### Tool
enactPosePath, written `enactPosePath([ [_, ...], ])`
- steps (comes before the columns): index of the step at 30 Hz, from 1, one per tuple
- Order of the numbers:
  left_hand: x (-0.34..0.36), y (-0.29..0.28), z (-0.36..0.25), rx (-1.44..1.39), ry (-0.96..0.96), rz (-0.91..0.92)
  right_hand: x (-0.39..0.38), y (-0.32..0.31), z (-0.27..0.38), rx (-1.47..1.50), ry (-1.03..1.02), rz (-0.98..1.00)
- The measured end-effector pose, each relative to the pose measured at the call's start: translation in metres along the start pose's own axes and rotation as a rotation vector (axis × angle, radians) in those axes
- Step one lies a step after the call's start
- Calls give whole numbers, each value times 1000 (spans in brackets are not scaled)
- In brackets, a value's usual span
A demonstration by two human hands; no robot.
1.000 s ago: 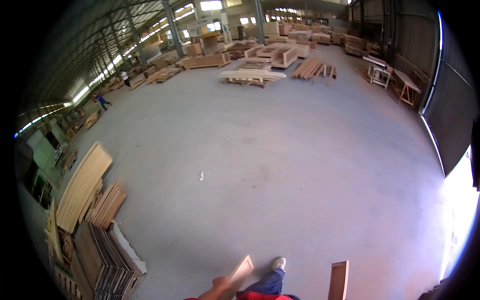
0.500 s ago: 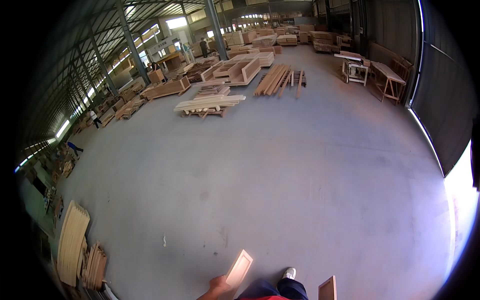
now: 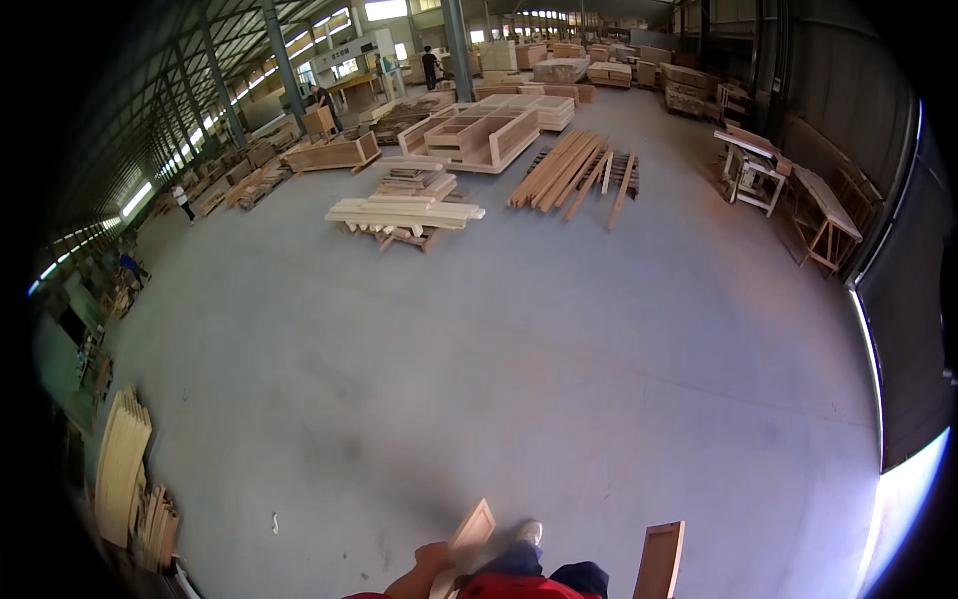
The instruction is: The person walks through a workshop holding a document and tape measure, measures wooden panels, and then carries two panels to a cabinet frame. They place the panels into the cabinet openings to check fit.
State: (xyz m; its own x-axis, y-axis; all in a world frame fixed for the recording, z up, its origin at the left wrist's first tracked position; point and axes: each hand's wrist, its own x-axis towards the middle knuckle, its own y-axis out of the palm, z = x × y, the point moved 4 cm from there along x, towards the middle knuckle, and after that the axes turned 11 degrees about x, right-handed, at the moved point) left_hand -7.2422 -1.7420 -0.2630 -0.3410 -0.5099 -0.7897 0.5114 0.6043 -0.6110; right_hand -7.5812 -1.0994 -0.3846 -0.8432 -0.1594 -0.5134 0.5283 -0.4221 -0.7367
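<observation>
At the lower edge of the head view, my left hand (image 3: pixel 435 557) grips a narrow wooden panel (image 3: pixel 473 523) with a raised frame around its border. The panel tilts upward in front of my body, and my fingers are partly hidden behind it. To the right of my legs, a second framed wooden panel (image 3: pixel 660 561) stands up from the lower edge. Its lower end is cut off by the picture, and my right hand does not show.
Stacked pale boards (image 3: pixel 404 213) on a pallet lie ahead, beside long brown planks (image 3: pixel 569 172) and a large wooden cabinet frame (image 3: pixel 479 135). Workbenches (image 3: pixel 748 172) line the right side. More boards (image 3: pixel 122 454) lean at the near left. Several people are far off.
The stacks ahead and the workbenches look nearer. The panel on the right shows more of its length. My left hand still grips its panel, and one shoe has shifted left in view.
</observation>
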Motion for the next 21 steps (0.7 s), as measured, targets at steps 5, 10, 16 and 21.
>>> enactPosePath([
  [5, 129, -168, -99, 118, 43, -81, 159, -63, 155, 85, 109, -35],
  [10, 265, -337, -232, 133, 24, -17, 359, -150, 262, 26, 168, -60],
  [16, 356, -532, -379, 42, -41, -100, 589, -271, 375, 87, 201, -61],
  [21, 489, -660, -510, -76, -51, -82, 825, -367, 479, 126, 150, -128],
])
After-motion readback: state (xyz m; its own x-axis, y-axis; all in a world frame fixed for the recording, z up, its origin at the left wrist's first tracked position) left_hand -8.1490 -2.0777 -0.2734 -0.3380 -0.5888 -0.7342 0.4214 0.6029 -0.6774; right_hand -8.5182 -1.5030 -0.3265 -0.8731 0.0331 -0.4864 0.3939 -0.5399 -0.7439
